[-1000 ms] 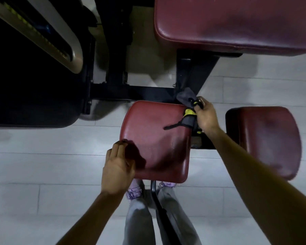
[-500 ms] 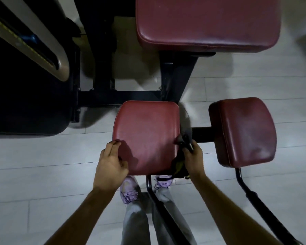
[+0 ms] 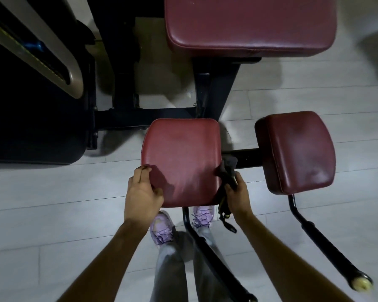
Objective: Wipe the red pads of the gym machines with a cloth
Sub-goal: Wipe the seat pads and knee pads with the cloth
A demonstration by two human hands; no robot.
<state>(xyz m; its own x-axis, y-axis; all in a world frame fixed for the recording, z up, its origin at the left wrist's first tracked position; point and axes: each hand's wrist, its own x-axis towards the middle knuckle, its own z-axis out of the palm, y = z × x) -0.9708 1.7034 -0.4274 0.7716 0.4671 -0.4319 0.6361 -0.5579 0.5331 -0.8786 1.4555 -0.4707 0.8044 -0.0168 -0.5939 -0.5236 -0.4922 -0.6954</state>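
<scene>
A small red pad [image 3: 181,158] sits below me at the centre. My left hand [image 3: 143,192] grips its near left corner, fingers curled over the edge. My right hand [image 3: 238,192] holds a dark grey cloth [image 3: 227,168] with yellow-trimmed black straps against the pad's right side. A second small red pad [image 3: 297,151] stands to the right on a black crossbar. A large red bench pad [image 3: 249,25] lies at the top.
Black machine frame [image 3: 214,90] runs under the bench. A black padded block [image 3: 31,127] with a beige rail is at the left. Two black handle bars [image 3: 327,247] stick out toward me. My feet in lilac shoes [image 3: 162,227] stand on grey floorboards.
My right hand with the cloth slid from the pad's far right corner down its right side toward me. The left hand kept its grip on the near left corner.
</scene>
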